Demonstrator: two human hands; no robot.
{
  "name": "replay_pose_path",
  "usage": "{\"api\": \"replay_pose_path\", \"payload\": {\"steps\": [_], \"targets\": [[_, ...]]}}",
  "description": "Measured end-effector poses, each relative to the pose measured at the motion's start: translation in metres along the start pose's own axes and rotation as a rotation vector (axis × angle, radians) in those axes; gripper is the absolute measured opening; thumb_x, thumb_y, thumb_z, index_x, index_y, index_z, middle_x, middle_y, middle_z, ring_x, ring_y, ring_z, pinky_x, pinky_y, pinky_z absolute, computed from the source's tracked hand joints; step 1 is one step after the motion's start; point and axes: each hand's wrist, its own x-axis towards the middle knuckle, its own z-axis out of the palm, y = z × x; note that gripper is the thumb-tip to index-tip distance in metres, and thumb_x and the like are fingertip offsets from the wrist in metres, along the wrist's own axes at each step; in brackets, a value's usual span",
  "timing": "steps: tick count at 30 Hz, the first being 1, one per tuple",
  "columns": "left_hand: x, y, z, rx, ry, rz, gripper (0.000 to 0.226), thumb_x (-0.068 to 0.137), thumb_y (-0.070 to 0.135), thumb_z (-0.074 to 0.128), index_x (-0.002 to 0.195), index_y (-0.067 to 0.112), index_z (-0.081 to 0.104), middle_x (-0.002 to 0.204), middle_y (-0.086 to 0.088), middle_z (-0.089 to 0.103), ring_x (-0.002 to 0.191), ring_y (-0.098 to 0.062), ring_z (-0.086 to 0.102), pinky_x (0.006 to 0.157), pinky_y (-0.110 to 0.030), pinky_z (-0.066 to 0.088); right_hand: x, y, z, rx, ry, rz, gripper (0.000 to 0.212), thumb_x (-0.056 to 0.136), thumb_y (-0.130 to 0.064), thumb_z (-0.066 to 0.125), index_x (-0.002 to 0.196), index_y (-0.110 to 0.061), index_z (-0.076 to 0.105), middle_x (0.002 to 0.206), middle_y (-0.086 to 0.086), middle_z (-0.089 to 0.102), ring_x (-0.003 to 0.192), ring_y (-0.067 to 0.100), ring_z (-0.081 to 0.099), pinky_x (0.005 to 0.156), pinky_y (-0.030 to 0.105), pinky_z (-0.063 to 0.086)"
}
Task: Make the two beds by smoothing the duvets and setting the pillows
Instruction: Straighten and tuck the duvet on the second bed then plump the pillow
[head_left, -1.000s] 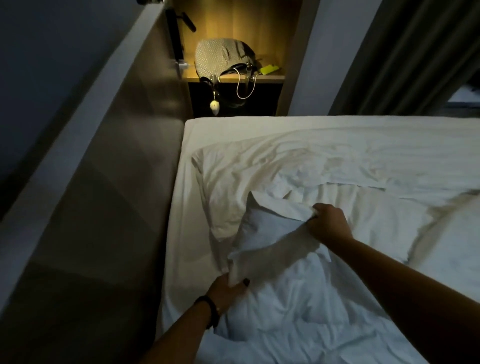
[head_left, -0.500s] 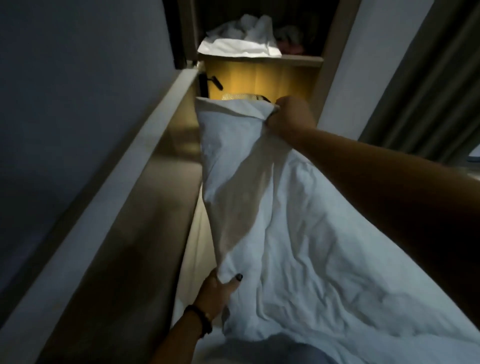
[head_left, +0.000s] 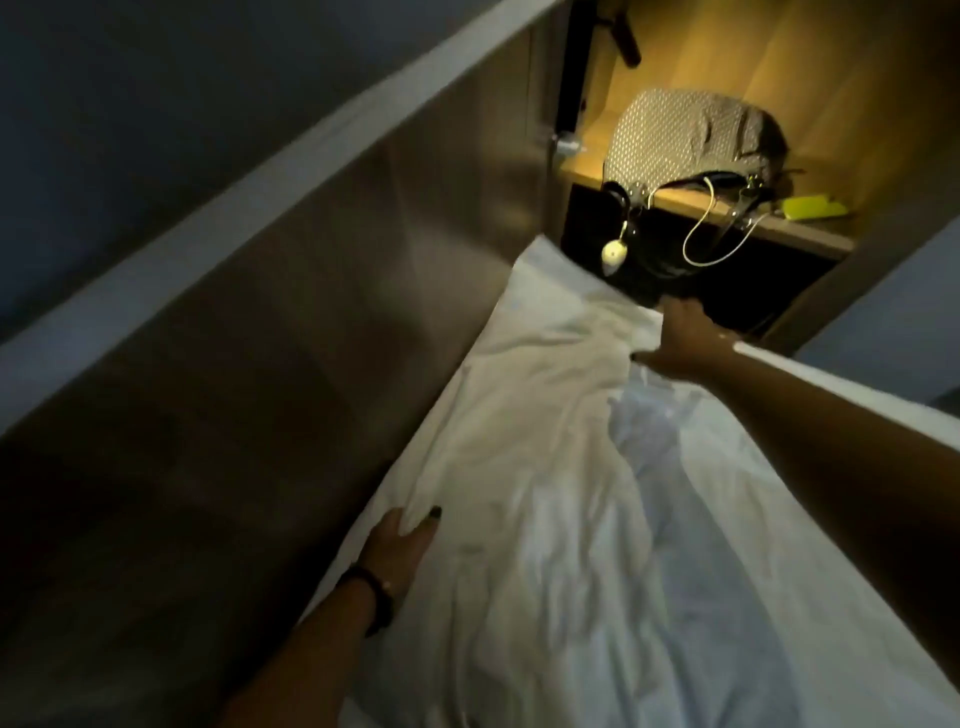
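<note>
While my left hand (head_left: 402, 545) is gripping the near edge of the duvet (head_left: 519, 467), lying beside the wooden side panel (head_left: 311, 338), my right hand (head_left: 680, 345) is pinching its far corner; soft, light cloth, I judge, best held at corners.

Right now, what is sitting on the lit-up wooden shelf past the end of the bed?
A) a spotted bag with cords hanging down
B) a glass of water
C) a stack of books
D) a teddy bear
A: a spotted bag sits on the glowing shelf beyond the white duvet, with cords dangling over the shelf's front edge.
</note>
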Motion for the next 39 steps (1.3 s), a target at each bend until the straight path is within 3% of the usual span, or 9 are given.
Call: {"api": "replay_pose_path", "payload": {"steps": [3,5,8,11,16,23,28,35,39], "targets": [[-0.005,-0.039,0.013,0.008,-0.116,-0.256,0.074,0.07,0.055,0.075,0.126,0.016,0.046,0.129,0.0,0.053,0.096,-0.017,0.053,0.094,-0.028,0.043,-0.017,0.076,0.061,-0.126,-0.24,0.194,0.105,0.071,-0.066,0.068,0.149,-0.015,0.018,0.152,0.015,0.026,0.138,0.038,0.03,0.108,0.068,0.014],[-0.013,-0.056,0.017,-0.018,-0.12,-0.328,0.115,0.046,0.065,0.082,0.139,0.012,0.038,0.134,-0.008,0.051,0.1,-0.02,0.051,0.099,-0.031,0.041,-0.025,0.13,0.096,-0.069,-0.298,0.311,0.118,0.051,-0.083,0.061,0.142,-0.011,0.035,0.141,0.017,0.044,0.127,0.039,0.045,0.106,0.061,0.033],[-0.014,-0.063,0.017,-0.022,-0.158,-0.402,0.143,0.022,0.071,0.08,0.143,0.011,0.034,0.138,-0.01,0.048,0.106,-0.022,0.05,0.098,-0.032,0.04,-0.046,0.159,0.126,-0.005,-0.229,0.283,0.076,0.071,-0.069,0.062,0.113,-0.007,0.061,0.118,0.019,0.061,0.105,0.036,0.06,0.09,0.049,0.05],[-0.015,-0.053,0.017,0.163,-0.223,-0.371,0.11,0.049,0.062,0.071,0.141,0.01,0.04,0.137,-0.01,0.05,0.115,-0.022,0.052,0.1,-0.029,0.041,-0.065,0.125,0.116,-0.074,-0.02,0.176,0.019,0.087,-0.031,0.061,0.077,-0.015,0.059,0.096,0.013,0.065,0.091,0.032,0.063,0.08,0.037,0.049],[0.016,-0.006,-0.052,0.42,-0.005,-0.091,0.064,0.076,0.029,0.079,0.129,0.003,0.053,0.13,-0.012,0.056,0.117,-0.025,0.055,0.097,-0.028,0.042,-0.009,0.115,0.029,0.078,0.181,0.103,0.019,0.086,-0.019,0.067,0.081,-0.001,0.07,0.087,0.023,0.065,0.086,0.04,0.061,0.075,0.039,0.047],[0.027,-0.023,-0.032,0.356,0.061,-0.092,0.103,0.054,0.057,0.084,0.138,0.012,0.044,0.132,-0.004,0.051,0.122,-0.025,0.051,0.097,-0.027,0.04,-0.007,0.103,0.08,0.081,0.295,0.224,0.024,0.09,-0.024,0.059,0.097,-0.003,0.068,0.098,0.022,0.065,0.094,0.041,0.061,0.086,0.047,0.05],[0.002,-0.078,-0.007,0.25,-0.073,-0.234,0.029,0.082,0.04,0.07,0.105,0.027,0.057,0.109,0.004,0.062,0.091,-0.007,0.057,0.083,-0.02,0.046,-0.073,0.065,0.173,-0.093,-0.123,-0.025,0.054,0.098,-0.037,0.042,0.143,-0.007,0.036,0.15,0.02,0.032,0.139,0.035,0.028,0.11,0.06,0.021],[-0.015,-0.1,-0.029,0.537,-0.345,-0.339,0.062,0.075,0.043,0.077,0.128,0.021,0.051,0.131,-0.002,0.055,0.111,-0.015,0.054,0.098,-0.023,0.043,-0.173,0.0,0.178,-0.163,-0.335,-0.303,0.074,0.095,-0.061,0.015,0.154,-0.017,0.006,0.161,0.006,0.003,0.149,0.024,0.001,0.119,0.047,0.003],[-0.022,-0.083,-0.067,0.908,-0.35,-0.154,0.083,0.068,0.049,0.08,0.136,0.017,0.045,0.132,-0.003,0.054,0.118,-0.02,0.052,0.095,-0.023,0.043,-0.224,-0.025,0.172,-0.235,-0.42,-0.441,0.129,0.047,-0.085,-0.032,0.154,-0.02,0.001,0.162,0.004,-0.003,0.149,0.023,-0.005,0.119,0.045,-0.002]]}}
